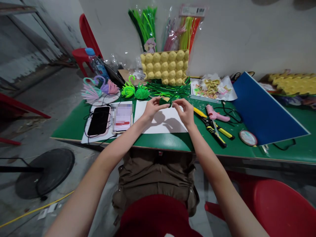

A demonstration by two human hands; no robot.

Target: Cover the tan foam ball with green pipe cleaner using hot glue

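left hand (151,109) + right hand (185,110): fingertips pinching small green pipe-cleaner piece (165,101), held over white paper (160,123) on green surface (74,126) | beyond: loose green stems (164,89), yellow ball block (165,67) | risk: piece likely slipping, unwinding if pinch loosens
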